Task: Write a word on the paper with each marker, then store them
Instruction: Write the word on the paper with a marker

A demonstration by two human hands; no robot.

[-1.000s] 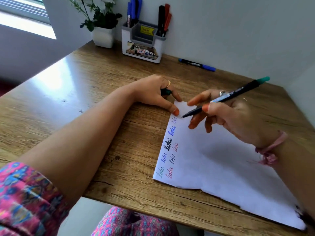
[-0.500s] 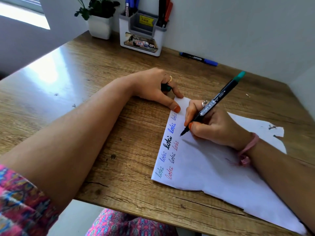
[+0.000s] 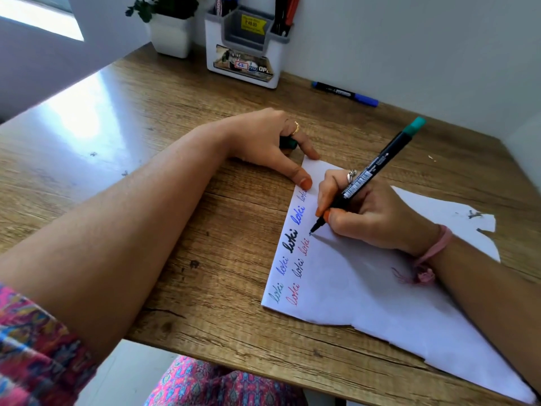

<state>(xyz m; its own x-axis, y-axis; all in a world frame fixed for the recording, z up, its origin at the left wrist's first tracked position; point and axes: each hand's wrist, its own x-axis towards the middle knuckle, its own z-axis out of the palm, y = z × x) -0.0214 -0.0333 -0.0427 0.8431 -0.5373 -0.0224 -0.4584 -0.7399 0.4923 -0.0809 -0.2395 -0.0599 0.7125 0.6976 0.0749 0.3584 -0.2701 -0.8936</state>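
A white sheet of paper (image 3: 366, 294) lies on the wooden desk (image 3: 181, 218), with several coloured words written along its left edge. My right hand (image 3: 371, 212) grips a black marker with a green end (image 3: 377, 168), its tip touching the paper just past the red word. My left hand (image 3: 272, 142) rests at the paper's top corner, thumb pressing the sheet, fingers curled round the green cap (image 3: 288, 143). A white and grey marker holder (image 3: 246, 45) with several markers stands at the back.
A blue marker (image 3: 345, 93) lies on the desk near the back wall. A white pot with a plant (image 3: 171, 33) stands left of the holder. The paper's right edge is torn and ragged. Walls close the desk at the back and right.
My right hand turned the green marker from nearly flat to a writing grip and lowered its tip onto the paper. My left hand stayed on the corner.
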